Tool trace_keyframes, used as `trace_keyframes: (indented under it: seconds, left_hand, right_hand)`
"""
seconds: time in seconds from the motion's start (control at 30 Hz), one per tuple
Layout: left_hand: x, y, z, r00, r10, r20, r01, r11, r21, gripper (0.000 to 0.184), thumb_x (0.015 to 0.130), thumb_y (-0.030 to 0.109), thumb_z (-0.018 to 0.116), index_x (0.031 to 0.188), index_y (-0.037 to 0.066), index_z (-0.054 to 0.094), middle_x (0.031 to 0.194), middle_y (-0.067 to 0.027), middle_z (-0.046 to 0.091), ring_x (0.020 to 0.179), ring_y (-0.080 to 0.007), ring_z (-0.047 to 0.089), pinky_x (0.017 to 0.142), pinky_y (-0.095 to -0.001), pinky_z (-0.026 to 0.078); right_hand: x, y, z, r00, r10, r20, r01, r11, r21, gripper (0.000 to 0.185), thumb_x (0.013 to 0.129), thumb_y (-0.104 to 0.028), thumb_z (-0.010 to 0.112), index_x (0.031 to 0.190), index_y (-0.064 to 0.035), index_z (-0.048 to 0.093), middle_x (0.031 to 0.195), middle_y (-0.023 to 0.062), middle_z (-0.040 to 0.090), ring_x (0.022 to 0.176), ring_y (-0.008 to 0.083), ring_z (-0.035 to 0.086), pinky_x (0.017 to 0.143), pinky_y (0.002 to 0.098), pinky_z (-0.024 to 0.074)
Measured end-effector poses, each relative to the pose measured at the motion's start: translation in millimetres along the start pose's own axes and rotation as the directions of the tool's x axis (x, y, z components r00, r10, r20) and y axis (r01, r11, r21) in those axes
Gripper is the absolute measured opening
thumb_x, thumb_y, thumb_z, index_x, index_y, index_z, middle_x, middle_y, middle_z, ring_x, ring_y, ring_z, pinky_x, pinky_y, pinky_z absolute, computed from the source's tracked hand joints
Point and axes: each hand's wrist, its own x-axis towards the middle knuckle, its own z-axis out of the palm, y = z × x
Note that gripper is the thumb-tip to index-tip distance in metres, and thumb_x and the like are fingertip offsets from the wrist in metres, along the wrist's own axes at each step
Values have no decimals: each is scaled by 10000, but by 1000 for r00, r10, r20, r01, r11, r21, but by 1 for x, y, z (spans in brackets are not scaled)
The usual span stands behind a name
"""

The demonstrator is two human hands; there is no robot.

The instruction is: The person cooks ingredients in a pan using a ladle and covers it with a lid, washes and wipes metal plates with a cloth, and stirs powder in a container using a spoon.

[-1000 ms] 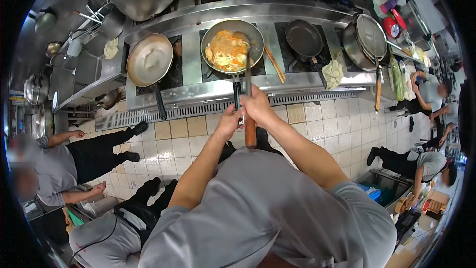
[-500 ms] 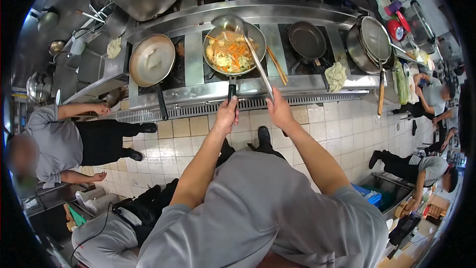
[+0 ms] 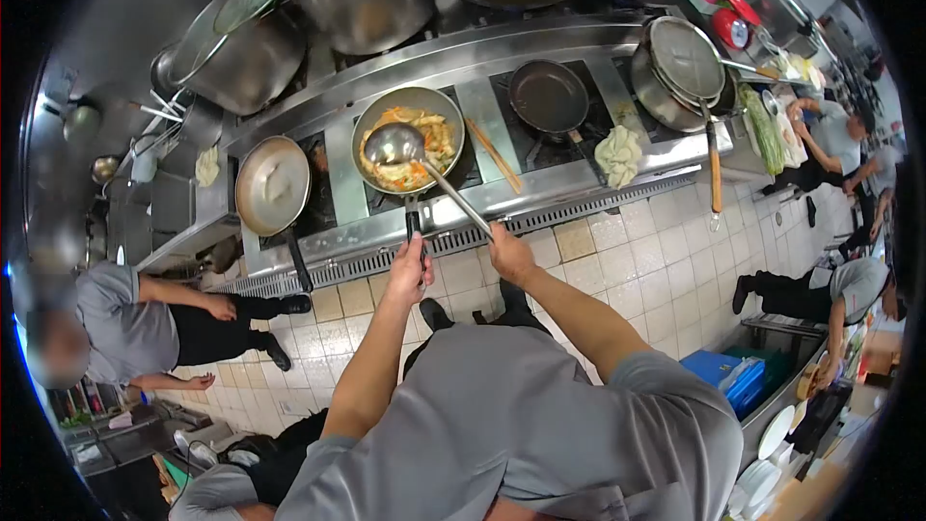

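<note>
Head view: the frying pan (image 3: 424, 99) is being supported at a burner of the stove (image 3: 475, 95), its handle (image 3: 413, 222) being gripped by the left hand (image 3: 412, 268). By the right hand (image 3: 511, 256) the ladle (image 3: 394, 145) is being grasped along its shaft, the bowl being kept over the food (image 3: 441, 140); whether contact is being made underneath cannot be told. A spill is seemingly being risked at the near rim, should the ladle be drawn back too hard. Tipping is being invited if the handle is twisted by a loosening left hand. The chopsticks (image 3: 494, 156), being left just beside the pan, are probably being exposed to a knock from a wide ladle sweep.
</note>
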Motion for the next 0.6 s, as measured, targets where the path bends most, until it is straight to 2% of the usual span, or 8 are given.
trace_keyframes:
  seconds: [0.17, 0.27, 0.33, 0.47, 0.5, 0.53, 0.57, 0.6]
  left_hand:
    - [4, -4, 4, 1000, -18, 9, 19, 996, -88, 398, 1034, 513, 537, 1123, 127, 567, 654, -16, 538, 461, -141, 473, 397, -278, 374]
    - [5, -9, -9, 999, -26, 43, 30, 993, -113, 499, 1027, 574, 495, 1203, 116, 582, 806, -77, 657, 719, -229, 651, 648, -389, 553]
    - [7, -17, -24, 993, -2, 117, 25, 981, -190, 630, 1006, 647, 459, 1292, 92, 546, 1033, -140, 673, 993, -294, 676, 868, -464, 567]
    - [-4, -52, -60, 998, -36, -56, 25, 981, -195, 720, 994, 647, 498, 1422, 70, 445, 1302, -199, 568, 1126, -309, 616, 916, -471, 536]
    - [-6, -66, -74, 997, -39, -62, 25, 979, -203, 720, 994, 647, 498, 1422, 70, 445, 1302, -199, 568, 1126, -309, 616, 916, -471, 536]
    - [-12, -80, -86, 986, -47, -157, 29, 993, -117, 630, 1003, 563, 544, 1409, 88, 462, 1244, -172, 605, 1026, -293, 648, 826, -443, 553]
    - [-19, -96, -99, 967, -48, -251, 41, 999, -31, 547, 1012, 478, 589, 1397, 106, 479, 1187, -144, 643, 926, -277, 680, 737, -415, 571]
    - [-29, -114, -115, 952, -42, -304, 83, 989, 123, 559, 1003, 464, 595, 1395, 81, 484, 1150, -159, 651, 963, -273, 671, 774, -412, 568]
  right_hand:
    - [13, 16, 7, 986, 94, 135, -90, 995, -40, 349, 958, -166, 554, 1266, -24, 473, 1113, 275, 664, 974, 495, 646, 827, 561, 528]
    - [16, -9, -31, 957, -161, -240, 238, 910, 339, 487, 943, -197, 666, 1385, -25, 551, 1249, 261, 657, 1160, 421, 638, 986, 438, 515]
    - [19, -49, -92, 977, -58, -206, 150, 872, 466, 493, 941, -168, 676, 1393, -13, 553, 1277, 259, 652, 1207, 366, 641, 1011, 397, 500]
    - [68, -47, -173, 942, 7, -336, 175, 844, 506, 522, 948, -111, 676, 1424, 34, 518, 1380, 240, 610, 1258, 257, 612, 1032, 331, 476]
    - [82, -45, -194, 924, 80, -373, 117, 871, 477, 481, 952, -100, 673, 1400, 15, 543, 1152, 181, 711, 1004, 203, 701, 869, 318, 553]
    - [84, -66, -238, 959, 183, -216, -4, 771, 636, 411, 959, -118, 671, 1348, -22, 582, 857, 64, 684, 689, 116, 643, 628, 283, 544]
    - [98, -62, -255, 938, 185, -292, 40, 781, 623, 351, 965, -133, 656, 1304, -57, 604, 707, -6, 588, 537, 60, 529, 486, 247, 455]
    - [114, -57, -276, 922, 134, -363, 77, 855, 513, 358, 955, -133, 644, 1301, -51, 599, 736, 24, 620, 577, 91, 574, 532, 281, 490]
